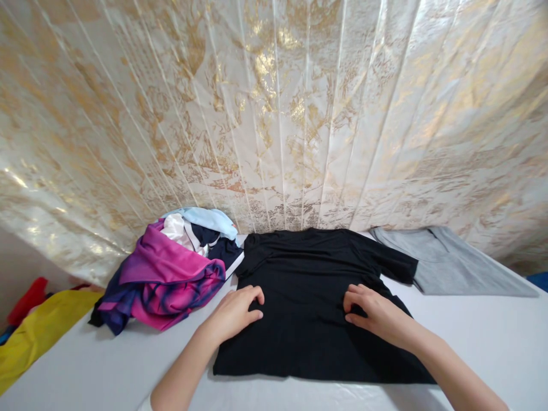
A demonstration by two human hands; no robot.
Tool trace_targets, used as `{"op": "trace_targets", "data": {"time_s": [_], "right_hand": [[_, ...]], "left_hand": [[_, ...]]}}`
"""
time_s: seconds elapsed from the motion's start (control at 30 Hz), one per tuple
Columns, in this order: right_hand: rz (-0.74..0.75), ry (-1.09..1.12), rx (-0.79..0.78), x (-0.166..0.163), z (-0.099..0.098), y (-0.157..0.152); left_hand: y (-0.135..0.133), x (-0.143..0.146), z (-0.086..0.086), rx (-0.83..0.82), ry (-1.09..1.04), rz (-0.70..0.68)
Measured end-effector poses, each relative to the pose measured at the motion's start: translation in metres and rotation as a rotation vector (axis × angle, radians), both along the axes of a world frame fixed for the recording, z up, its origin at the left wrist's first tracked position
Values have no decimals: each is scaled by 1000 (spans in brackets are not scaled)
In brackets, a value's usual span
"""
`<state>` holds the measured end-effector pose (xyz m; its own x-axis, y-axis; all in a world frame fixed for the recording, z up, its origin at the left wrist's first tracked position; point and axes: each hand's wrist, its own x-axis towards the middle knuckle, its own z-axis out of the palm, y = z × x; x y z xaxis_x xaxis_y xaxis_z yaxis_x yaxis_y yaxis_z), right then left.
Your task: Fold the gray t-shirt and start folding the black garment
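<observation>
A black T-shirt [308, 297] lies spread flat on the white table [492, 337], its neck toward the far wall. My left hand [235, 311] rests on the shirt's left edge with the fingers curled and pressed down on the cloth. Over the shirt's right half, my right hand [370, 308] has its fingers bent and pinching into the fabric. One short sleeve sticks out to the right, near a grey garment.
A heap of clothes [171, 274], pink-purple, white, navy and light blue, sits left of the shirt. A folded grey garment [449, 262] lies at the back right. Yellow cloth [38, 331] and red cloth [28, 297] lie off the table's left. A gold-patterned curtain [274, 114] hangs behind.
</observation>
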<state>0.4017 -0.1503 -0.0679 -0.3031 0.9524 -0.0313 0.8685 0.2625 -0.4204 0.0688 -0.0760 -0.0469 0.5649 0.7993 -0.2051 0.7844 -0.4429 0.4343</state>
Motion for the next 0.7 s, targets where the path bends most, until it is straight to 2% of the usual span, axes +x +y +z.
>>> {"op": "trace_targets", "data": {"time_s": [0.1, 0.27, 0.53, 0.7], "right_hand": [[7, 21, -18, 1, 0, 0], [12, 39, -56, 5, 0, 3], [-79, -39, 28, -2, -4, 5], [-111, -46, 1, 1, -2, 4]], "left_hand": [[0, 5, -2, 41, 47, 14], [6, 0, -5, -3, -1, 14], [3, 11, -12, 123, 89, 107], [0, 13, -14, 95, 51, 117]]}}
